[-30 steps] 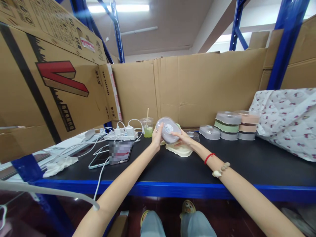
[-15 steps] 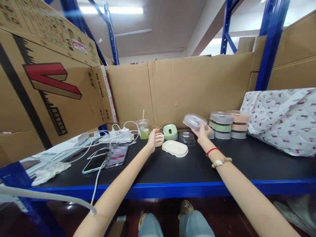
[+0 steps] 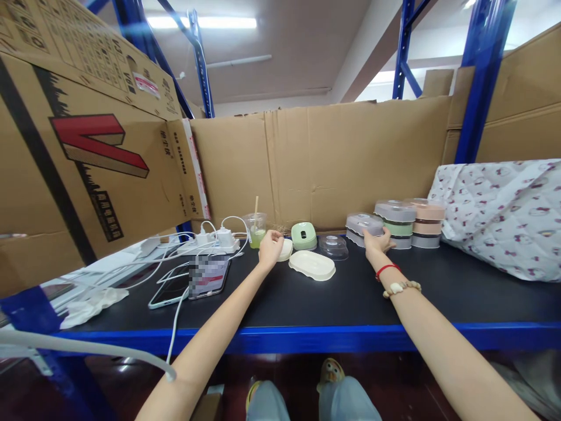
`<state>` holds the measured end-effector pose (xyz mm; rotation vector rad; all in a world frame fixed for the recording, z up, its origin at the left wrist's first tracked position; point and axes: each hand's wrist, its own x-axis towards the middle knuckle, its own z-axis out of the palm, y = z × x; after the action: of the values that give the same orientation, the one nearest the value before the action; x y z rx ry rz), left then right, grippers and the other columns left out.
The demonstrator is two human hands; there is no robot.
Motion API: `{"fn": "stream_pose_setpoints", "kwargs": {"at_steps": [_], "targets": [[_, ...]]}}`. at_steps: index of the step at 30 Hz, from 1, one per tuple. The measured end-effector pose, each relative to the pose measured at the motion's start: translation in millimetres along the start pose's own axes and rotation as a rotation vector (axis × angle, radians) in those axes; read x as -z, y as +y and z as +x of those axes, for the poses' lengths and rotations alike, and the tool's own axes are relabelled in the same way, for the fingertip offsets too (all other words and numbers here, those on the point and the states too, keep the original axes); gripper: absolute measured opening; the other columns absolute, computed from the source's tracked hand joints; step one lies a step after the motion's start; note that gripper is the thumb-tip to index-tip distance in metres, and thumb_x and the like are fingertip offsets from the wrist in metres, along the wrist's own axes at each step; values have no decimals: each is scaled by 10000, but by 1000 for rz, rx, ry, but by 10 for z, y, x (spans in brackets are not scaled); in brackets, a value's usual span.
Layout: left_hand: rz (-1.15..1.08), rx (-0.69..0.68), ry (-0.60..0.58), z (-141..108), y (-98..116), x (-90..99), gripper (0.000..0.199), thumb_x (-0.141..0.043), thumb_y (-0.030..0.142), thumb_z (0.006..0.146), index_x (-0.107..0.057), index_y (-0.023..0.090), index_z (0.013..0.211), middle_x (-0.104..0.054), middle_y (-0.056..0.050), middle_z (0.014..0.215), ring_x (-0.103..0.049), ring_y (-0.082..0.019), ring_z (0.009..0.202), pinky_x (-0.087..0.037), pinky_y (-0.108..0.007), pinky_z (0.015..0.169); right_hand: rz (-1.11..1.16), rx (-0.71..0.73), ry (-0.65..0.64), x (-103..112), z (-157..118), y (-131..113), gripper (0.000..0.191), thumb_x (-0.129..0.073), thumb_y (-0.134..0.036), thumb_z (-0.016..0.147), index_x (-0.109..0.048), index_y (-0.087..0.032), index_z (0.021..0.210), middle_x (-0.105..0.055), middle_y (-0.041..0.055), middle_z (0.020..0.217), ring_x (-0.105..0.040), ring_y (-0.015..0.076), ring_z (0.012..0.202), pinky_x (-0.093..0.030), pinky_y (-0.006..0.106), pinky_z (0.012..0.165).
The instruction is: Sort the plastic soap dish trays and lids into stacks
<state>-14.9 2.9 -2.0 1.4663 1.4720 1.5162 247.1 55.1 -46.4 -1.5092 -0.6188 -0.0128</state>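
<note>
My right hand (image 3: pixel 377 241) grips the right end of a translucent greyish-lilac oval lid (image 3: pixel 363 223). This lid rests over a matching grey piece, beside the stacked oval boxes. My left hand (image 3: pixel 270 248) is curled closed next to a small cream piece (image 3: pixel 286 250); its fingertips are partly hidden, so any hold cannot be made out. Between the hands, a cream oval tray (image 3: pixel 312 265) lies on the black surface. Behind it are a light-green box (image 3: pixel 303 235) with a dark slot and a clear dark-looking lid (image 3: pixel 333 247).
Stacked oval boxes in green and grey (image 3: pixel 397 225) and in pink (image 3: pixel 426 222) stand at right, beside a patterned quilted bag (image 3: pixel 504 219). Left are a drink cup (image 3: pixel 258 234), a power strip (image 3: pixel 214 245), phones (image 3: pixel 209 278) and loose white cables. A cardboard wall (image 3: pixel 333 164) closes the back.
My right hand has lowered the raised, tilted translucent lid and moved right, so it lies level over the grey piece. My left hand's spread fingers have curled in.
</note>
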Motion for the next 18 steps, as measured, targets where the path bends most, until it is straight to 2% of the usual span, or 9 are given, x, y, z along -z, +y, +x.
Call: {"fn": "stream_pose_setpoints", "kwargs": {"at_steps": [3, 5, 8, 9, 13, 16, 18], "targets": [[482, -201, -29, -2, -70, 42, 139, -536, 112, 719, -587, 189, 823, -571, -103, 1034, -490, -259, 1099, -361, -348, 928, -54, 59, 56, 153, -103, -193, 562, -512, -241, 748, -410, -133, 1290, -444, 223, 1157, -462, 337, 1072, -372, 449, 865], [654, -178, -57, 7, -113, 58, 149, -537, 149, 738, -606, 171, 869, -536, -155, 1136, -437, -305, 1175, -322, -394, 969, -67, 241, -23, 220, -225, -363, 474, -465, -185, 753, -469, -116, 1222, -488, 191, 1124, -480, 297, 1043, -371, 420, 882], [654, -42, -75, 40, -160, 70, 44, -570, 190, 724, -593, 153, 720, -551, -205, 1093, -429, -369, 1175, -293, -456, 975, -85, 513, -314, 206, -483, -550, 355, -442, -144, 750, -577, -115, 1077, -548, 157, 1079, -519, 243, 985, -391, 369, 890], [639, -21, -74, 55, -171, 74, 65, -580, 181, 709, -563, 156, 651, -565, -206, 1057, -440, -379, 1162, -292, -465, 971, -117, 583, -418, 175, -578, -578, 337, -457, -153, 750, -599, -125, 1055, -558, 150, 1095, -518, 242, 1009, -387, 371, 903], [597, -22, -59, 106, -194, 101, 228, -591, 102, 642, -414, 175, 519, -599, -179, 979, -474, -363, 1132, -321, -433, 950, -306, 781, -803, 25, -887, -558, 447, -524, -226, 772, -555, -168, 1214, -488, 127, 1310, -404, 268, 1228, -298, 435, 1008], [542, -3, -30, 130, -212, 123, 242, -598, 77, 606, -388, 190, 566, -614, -152, 957, -491, -343, 1117, -343, -417, 928, -410, 846, -963, -17, -947, -515, 487, -484, -233, 822, -481, -163, 1304, -457, 125, 1357, -353, 259, 1281, -240, 459, 1041], [477, 44, -3, 142, -229, 130, 261, -604, 51, 569, -389, 196, 597, -614, -151, 945, -487, -348, 1128, -342, -422, 928, -441, 883, -974, -1, -915, -509, 458, -441, -190, 839, -493, -164, 1293, -502, 120, 1315, -392, 250, 1248, -239, 460, 1035]]}}
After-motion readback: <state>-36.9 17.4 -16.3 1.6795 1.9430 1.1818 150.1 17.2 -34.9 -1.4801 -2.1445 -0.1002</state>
